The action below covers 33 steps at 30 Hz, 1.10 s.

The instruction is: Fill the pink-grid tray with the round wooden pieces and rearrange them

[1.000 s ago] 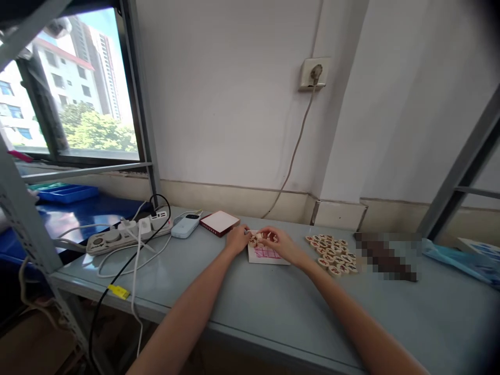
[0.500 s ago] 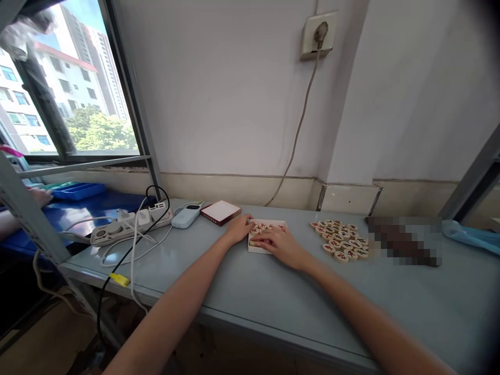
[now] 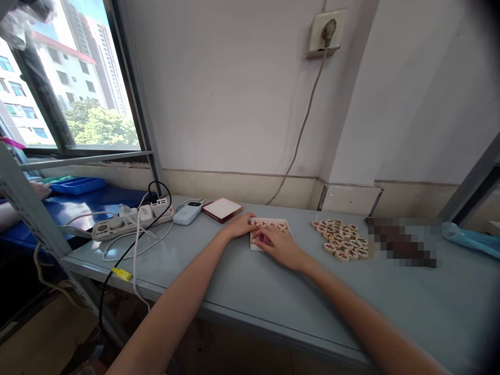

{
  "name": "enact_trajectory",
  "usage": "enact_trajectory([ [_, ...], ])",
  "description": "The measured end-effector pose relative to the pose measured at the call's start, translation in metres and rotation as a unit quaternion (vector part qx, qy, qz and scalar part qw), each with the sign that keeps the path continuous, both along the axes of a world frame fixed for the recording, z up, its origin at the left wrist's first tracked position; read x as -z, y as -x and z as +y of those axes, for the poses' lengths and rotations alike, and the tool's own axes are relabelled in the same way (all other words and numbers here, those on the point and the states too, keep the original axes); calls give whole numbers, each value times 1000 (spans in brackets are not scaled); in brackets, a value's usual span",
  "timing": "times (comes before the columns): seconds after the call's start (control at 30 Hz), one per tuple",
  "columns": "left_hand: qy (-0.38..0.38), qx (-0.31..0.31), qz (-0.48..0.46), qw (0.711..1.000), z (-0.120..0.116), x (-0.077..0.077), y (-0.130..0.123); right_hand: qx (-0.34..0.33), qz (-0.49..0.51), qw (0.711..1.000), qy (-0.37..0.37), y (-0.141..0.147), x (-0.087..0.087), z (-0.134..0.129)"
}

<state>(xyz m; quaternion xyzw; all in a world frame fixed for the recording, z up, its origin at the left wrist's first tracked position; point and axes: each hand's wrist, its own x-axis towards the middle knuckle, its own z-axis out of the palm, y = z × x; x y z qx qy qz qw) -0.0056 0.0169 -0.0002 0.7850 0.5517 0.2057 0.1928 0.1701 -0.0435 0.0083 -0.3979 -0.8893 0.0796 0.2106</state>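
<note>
A small white box (image 3: 258, 247) stands on the grey table, with round wooden Chinese chess pieces (image 3: 282, 225) with red characters in a row along its far side. My left hand (image 3: 239, 226) grips the box's left wall near the far corner. Over the box, my right hand (image 3: 279, 245) has its fingers bent down inside; whatever is between the fingertips is hidden. Right of the box, several more Chinese chess pieces (image 3: 344, 239) lie flat in a loose cluster. The red-edged box lid (image 3: 222, 209) with a white top lies behind my left hand.
A power strip (image 3: 133, 223) with plugs and loose cables takes up the table's left end, next to a pale blue device (image 3: 187, 213). Toward the right lie a blurred-out dark object (image 3: 402, 242) and blue plastic (image 3: 471, 239). Another person's hand (image 3: 40, 190) shows at far left.
The fingers of my right hand have curled in more, lower into the box. My left hand stays at the box's left side. The view has shifted slightly.
</note>
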Motion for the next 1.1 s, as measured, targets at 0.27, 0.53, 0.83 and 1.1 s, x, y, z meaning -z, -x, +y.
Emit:
enact_trajectory([
  [0.27,-12,0,-34,999,-1,4,0,-14,21,1000,11,-3,-1,-2],
  [0.53,-10,-17,-34,999,-1,5,-1,-32,127,988,77,-2,3,4],
  [0.83,-14,-24,-4,1000,-6,0,-2,-33,197,974,107,1,4,9],
  [1.1,-68,-43,23,997,-3,5,-7,29,171,984,51,3,6,18],
])
